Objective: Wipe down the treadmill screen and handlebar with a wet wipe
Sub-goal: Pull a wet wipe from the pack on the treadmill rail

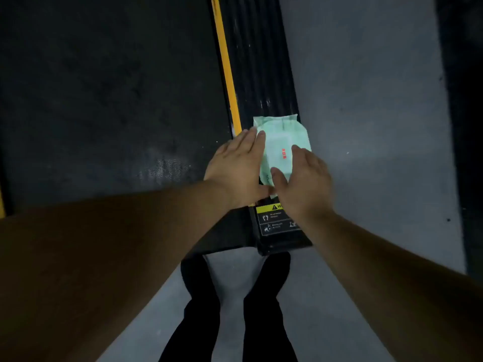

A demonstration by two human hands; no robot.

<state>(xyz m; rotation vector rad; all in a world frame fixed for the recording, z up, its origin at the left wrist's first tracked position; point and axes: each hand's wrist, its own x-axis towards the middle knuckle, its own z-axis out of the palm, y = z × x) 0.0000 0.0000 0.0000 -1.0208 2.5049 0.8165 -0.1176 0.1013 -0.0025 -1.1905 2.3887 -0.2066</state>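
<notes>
A pale green pack of wet wipes (281, 138) with a small red mark lies on the black ribbed side rail (261, 74) of the treadmill. My left hand (239, 168) rests flat along the pack's left edge, fingers together and extended. My right hand (304, 178) lies over the pack's lower right part, thumb on its top face. Neither hand has closed around it. The treadmill's screen and handlebar are out of sight.
The dark treadmill belt (104, 100) fills the left, edged by a yellow stripe (227, 74). A warning label (274, 220) sits on the rail's near end. Grey floor (366, 100) lies to the right. My black-trousered legs (232, 309) stand below.
</notes>
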